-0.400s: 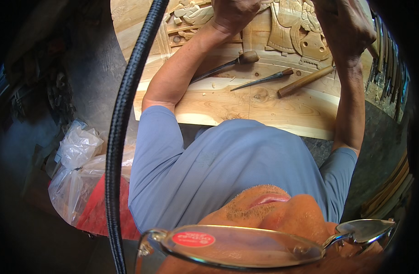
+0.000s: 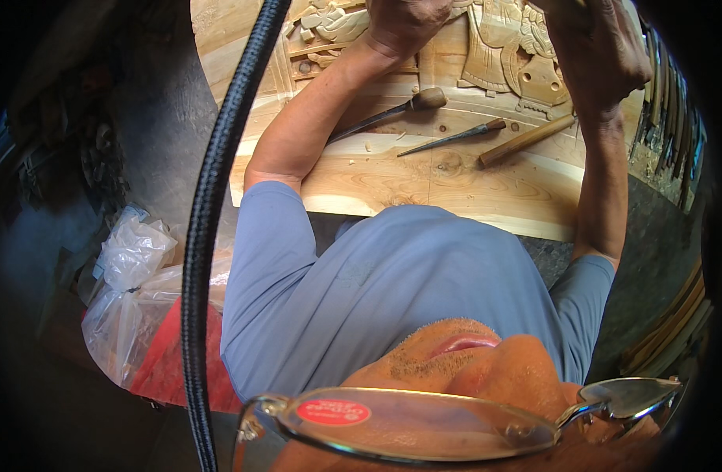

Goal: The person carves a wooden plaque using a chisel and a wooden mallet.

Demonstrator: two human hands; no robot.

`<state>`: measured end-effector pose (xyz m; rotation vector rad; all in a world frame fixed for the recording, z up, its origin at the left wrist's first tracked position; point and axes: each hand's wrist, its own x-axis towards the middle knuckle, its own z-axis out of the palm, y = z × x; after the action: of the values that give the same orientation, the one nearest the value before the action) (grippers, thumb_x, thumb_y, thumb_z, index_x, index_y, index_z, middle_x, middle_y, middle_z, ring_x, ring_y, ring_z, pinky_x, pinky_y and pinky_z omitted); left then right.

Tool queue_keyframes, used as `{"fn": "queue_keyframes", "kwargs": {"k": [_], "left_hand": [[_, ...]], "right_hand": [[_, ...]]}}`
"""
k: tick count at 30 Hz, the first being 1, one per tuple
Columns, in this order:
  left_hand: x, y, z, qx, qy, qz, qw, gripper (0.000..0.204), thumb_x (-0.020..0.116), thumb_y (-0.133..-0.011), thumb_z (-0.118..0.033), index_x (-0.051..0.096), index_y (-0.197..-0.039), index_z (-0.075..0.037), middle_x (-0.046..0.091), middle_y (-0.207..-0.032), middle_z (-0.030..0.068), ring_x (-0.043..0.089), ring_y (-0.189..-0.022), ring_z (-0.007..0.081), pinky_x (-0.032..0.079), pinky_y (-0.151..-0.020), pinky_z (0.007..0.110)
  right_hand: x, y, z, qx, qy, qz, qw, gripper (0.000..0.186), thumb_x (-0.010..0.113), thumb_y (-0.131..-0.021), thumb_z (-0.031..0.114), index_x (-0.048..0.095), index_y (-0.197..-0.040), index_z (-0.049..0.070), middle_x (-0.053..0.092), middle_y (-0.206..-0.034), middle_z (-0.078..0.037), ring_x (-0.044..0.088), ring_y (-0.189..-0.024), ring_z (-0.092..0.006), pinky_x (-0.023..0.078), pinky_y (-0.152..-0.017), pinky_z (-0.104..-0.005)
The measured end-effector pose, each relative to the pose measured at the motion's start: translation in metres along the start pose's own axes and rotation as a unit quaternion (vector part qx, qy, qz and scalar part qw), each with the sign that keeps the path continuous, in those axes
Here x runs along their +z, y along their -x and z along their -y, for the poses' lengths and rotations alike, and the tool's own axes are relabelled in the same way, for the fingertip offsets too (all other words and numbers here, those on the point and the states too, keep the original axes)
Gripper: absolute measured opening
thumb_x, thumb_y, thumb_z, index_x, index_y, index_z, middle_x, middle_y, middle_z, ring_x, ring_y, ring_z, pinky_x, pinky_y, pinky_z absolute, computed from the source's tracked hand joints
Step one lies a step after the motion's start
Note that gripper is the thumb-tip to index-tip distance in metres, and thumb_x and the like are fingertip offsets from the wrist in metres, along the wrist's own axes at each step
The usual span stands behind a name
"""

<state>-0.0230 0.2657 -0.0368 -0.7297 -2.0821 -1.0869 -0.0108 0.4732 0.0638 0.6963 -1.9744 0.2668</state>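
My left hand (image 2: 408, 25) is at the top edge over the carved wooden panel (image 2: 408, 177), its fingers curled. My right hand (image 2: 601, 59) is farther right at the same edge, also closed, beside the carved figures (image 2: 487, 51). The frame's edge cuts off both hands' tips, so what they grip is hidden. Between my forearms lie a chisel with a rounded wooden handle (image 2: 429, 98), a slim tapered tool with a short brown handle (image 2: 455, 137) and a round wooden stick (image 2: 526, 141).
Many long thin tools (image 2: 672, 118) are lined up along the right side. A tied clear plastic bag (image 2: 129, 259) stands by a red surface (image 2: 180, 354) at left. A black braided cable (image 2: 211, 181) hangs across the left of the view. Small wood chips dot the panel.
My right hand has shifted slightly, and the wooden piece that showed beside its outer edge is no longer plainly visible. My left hand stays nearly still; the loose tools have not moved.
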Motion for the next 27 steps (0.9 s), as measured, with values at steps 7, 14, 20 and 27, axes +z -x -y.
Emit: {"fn": "queue_keyframes", "kwargs": {"k": [7, 14, 20, 27], "left_hand": [[0.0, 0.003, -0.007, -0.16, 0.146, 0.039, 0.975, 0.02, 0.07, -0.094, -0.005, 0.075, -0.114, -0.001, 0.076, -0.085, 0.0095, 0.066, -0.057, 0.0135, 0.049, -0.048, 0.03], [-0.009, -0.002, -0.01, -0.174, 0.12, -0.062, 0.975, 0.016, 0.077, -0.09, -0.001, 0.078, -0.106, 0.002, 0.08, -0.097, 0.0124, 0.076, -0.084, 0.0144, 0.058, -0.069, 0.024], [-0.082, 0.003, -0.032, -0.232, 0.15, 0.017, 0.961, 0.012, 0.075, -0.094, -0.005, 0.075, -0.104, 0.001, 0.078, -0.087, 0.009, 0.075, -0.08, 0.0129, 0.059, -0.07, 0.025], [-0.119, 0.038, -0.063, -0.165, 0.085, 0.057, 0.981, 0.015, 0.078, -0.089, 0.001, 0.075, -0.104, -0.001, 0.079, -0.093, 0.0104, 0.076, -0.085, 0.0144, 0.06, -0.074, 0.026]], "right_hand": [[-0.012, -0.003, 0.005, -0.013, 0.13, 0.152, 0.98, 0.051, 0.061, -0.084, 0.006, 0.073, -0.131, 0.023, 0.077, -0.112, -0.013, 0.077, -0.092, -0.0295, 0.061, -0.075, -0.0401], [-0.056, 0.041, -0.056, 0.12, 0.132, 0.202, 0.963, 0.054, 0.082, -0.086, 0.018, 0.065, -0.137, 0.021, 0.076, -0.116, -0.008, 0.076, -0.1, -0.0282, 0.061, -0.083, -0.035], [-0.091, 0.096, -0.068, 0.231, 0.132, 0.231, 0.936, 0.053, 0.081, -0.089, 0.026, 0.063, -0.138, 0.014, 0.074, -0.121, -0.014, 0.074, -0.105, -0.0318, 0.06, -0.088, -0.0384], [-0.089, 0.102, -0.066, 0.246, 0.203, 0.235, 0.918, 0.06, 0.081, -0.088, 0.038, 0.061, -0.139, 0.014, 0.073, -0.126, -0.012, 0.074, -0.106, -0.0321, 0.059, -0.088, -0.0389]]}}
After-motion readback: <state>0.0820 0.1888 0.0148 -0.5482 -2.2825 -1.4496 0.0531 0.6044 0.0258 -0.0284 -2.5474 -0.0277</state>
